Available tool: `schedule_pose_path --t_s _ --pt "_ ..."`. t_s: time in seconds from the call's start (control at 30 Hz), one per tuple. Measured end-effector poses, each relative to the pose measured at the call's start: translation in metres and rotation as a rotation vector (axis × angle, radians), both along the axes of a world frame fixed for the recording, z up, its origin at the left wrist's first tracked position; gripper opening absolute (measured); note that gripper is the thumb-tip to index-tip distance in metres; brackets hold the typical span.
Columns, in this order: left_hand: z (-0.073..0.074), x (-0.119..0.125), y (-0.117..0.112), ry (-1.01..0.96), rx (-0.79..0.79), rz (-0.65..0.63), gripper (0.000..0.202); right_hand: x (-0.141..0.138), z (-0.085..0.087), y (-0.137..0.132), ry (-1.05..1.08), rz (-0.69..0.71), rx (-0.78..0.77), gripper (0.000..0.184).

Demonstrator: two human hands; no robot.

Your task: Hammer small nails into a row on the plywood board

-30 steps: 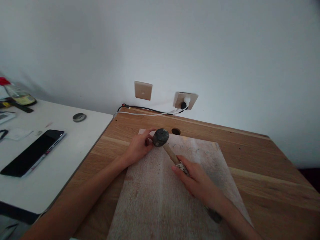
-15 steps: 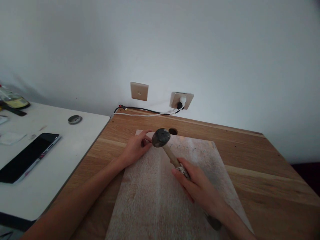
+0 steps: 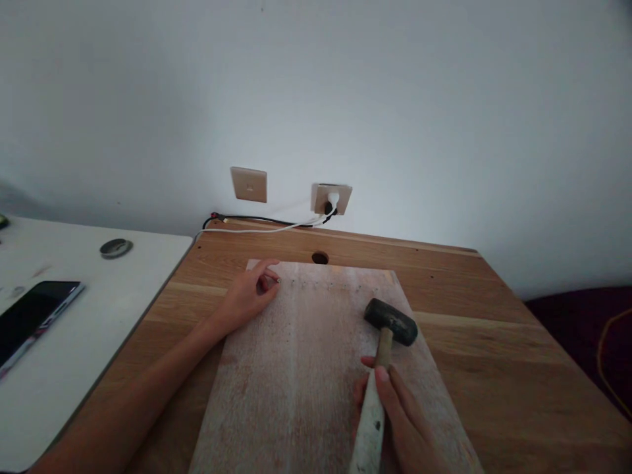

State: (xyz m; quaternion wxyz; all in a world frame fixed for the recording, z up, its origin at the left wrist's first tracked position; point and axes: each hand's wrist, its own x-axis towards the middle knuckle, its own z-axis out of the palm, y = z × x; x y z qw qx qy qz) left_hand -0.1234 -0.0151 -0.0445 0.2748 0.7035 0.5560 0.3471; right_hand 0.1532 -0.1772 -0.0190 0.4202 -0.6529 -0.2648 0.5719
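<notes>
A pale wooden board (image 3: 306,368) lies on the brown wooden table (image 3: 494,355). My left hand (image 3: 247,295) rests at the board's far left corner, thumb and fingertips pinched on a small nail (image 3: 278,281) that stands on the board. A faint row of small nails runs to the right of it along the far edge. My right hand (image 3: 395,421) is closed round the pale handle of a mallet (image 3: 382,349). Its black head hovers over the right part of the board, well away from the nail.
A round hole (image 3: 320,257) is in the table behind the board. Wall sockets (image 3: 332,197) with a white plug and cables run along the wall. On the white table at left lie a dark phone (image 3: 34,313) and a small round lid (image 3: 116,248).
My right hand has swung the mallet from beside my left hand back and to the right, nearer to me. The view has shifted right. My left hand stays pinched at the corner.
</notes>
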Motion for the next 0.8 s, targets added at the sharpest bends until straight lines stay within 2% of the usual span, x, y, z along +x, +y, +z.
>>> schedule_pose_path --t_s 0.1,0.17,0.23,0.33,0.47,0.53,0.57,0.67,0.8 --pt "0.001 -0.001 0.000 0.020 0.015 -0.010 0.046 0.005 -0.009 -0.006 -0.111 0.032 0.072 0.077" --pt "0.001 -0.002 0.000 0.043 0.035 -0.009 0.046 0.009 -0.014 -0.013 -0.208 0.087 0.078 0.091" --pt "0.001 -0.005 -0.003 0.107 0.089 0.008 0.043 0.013 -0.018 -0.019 -0.304 0.165 0.087 0.095" --pt "0.002 -0.018 -0.020 0.293 0.171 0.065 0.038 0.023 -0.016 -0.023 -0.497 0.282 0.178 0.079" --pt "0.005 -0.043 -0.069 0.536 0.173 0.119 0.044 0.047 -0.011 -0.019 -0.826 0.364 0.365 0.049" --pt "0.007 -0.050 -0.097 0.605 0.142 0.088 0.045 0.066 -0.014 -0.017 -0.981 0.395 0.482 0.037" --pt "0.008 -0.051 -0.109 0.617 0.128 0.031 0.045 0.076 -0.017 -0.017 -1.065 0.416 0.554 0.033" --pt "0.013 -0.041 -0.130 0.614 0.237 -0.008 0.046 0.105 -0.033 -0.020 -1.344 0.495 0.746 0.034" --pt "0.023 -0.015 -0.125 0.598 0.310 -0.073 0.046 0.142 -0.051 -0.028 -1.582 0.538 0.773 0.043"
